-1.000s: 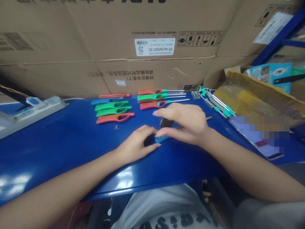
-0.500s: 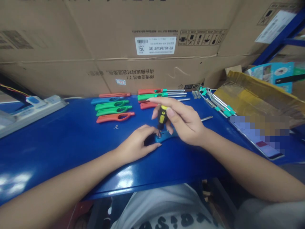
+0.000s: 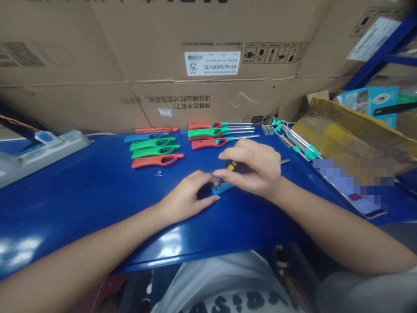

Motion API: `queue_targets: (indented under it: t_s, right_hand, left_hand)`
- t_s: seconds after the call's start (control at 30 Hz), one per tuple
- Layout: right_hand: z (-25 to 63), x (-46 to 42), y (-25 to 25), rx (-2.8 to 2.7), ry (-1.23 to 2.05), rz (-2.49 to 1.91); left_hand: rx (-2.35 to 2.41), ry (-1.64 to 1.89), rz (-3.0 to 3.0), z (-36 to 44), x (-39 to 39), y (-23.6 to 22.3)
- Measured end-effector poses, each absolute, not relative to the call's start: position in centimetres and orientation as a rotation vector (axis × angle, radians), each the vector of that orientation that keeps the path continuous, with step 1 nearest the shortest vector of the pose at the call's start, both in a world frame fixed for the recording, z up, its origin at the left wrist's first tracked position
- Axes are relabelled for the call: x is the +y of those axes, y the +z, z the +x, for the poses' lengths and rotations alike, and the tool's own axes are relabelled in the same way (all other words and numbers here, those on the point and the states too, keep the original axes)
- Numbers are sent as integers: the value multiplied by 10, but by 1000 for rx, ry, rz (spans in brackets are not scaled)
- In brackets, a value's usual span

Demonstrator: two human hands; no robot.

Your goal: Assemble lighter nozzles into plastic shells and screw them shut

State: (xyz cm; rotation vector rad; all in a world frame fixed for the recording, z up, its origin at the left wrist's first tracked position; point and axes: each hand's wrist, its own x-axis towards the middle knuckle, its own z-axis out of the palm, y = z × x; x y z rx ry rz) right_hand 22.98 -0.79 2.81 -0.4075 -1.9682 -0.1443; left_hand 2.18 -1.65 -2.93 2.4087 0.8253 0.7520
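Head view looks down on a blue metal bench (image 3: 81, 191) backed by stacked cardboard cartons (image 3: 97, 100), one bearing a white barcode label (image 3: 211, 63) and printed Chinese text. A blue steel shelf frame (image 3: 381, 48) rises at the far right, beside a creased yellowish cardboard flap (image 3: 345, 134) and a teal printed box (image 3: 368, 102). A white power strip (image 3: 61, 143) sits at the bench's left end, with coloured wires (image 3: 16, 121) behind it. A tablet with a pixelated screen (image 3: 355, 187) lies near the right edge.

Five plastic lighter handles (image 3: 155, 151) in red, blue and green lie side by side along the back of the bench. Just to their right are three lighters with steel barrels (image 3: 208, 133). Farther right are a bunch of steel barrels with teal collars (image 3: 296, 139) and some short silver pieces (image 3: 267, 129). A tiny metal part (image 3: 158, 174) lies apart on the blue surface.

The right hand (image 3: 250, 169) has a narrow grip around a black-and-yellow screwdriver (image 3: 233, 166), its shaft hidden by the fingers, with a loose steel rod (image 3: 285, 161) just beside it. The left hand (image 3: 185, 195) curves over one end of a blue lighter handle (image 3: 221, 188), holding it down on the bench in front of the person's white printed shirt (image 3: 224, 287).
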Motion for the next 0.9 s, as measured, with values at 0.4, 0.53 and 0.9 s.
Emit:
queue_targets:
  t_s: [0.4,0.53,0.9]
  right_hand:
    - [233,-10,32,-1982,-140,-406]
    - [230,-10,30,-2076,216,-480]
    - [235,-10,33,-2156,336,-488]
  left_hand:
    - [823,736,2405,22,-16,-29]
    - [814,720,2388,22,-16,-29]
    - [809,734,2401,22,-17,-28]
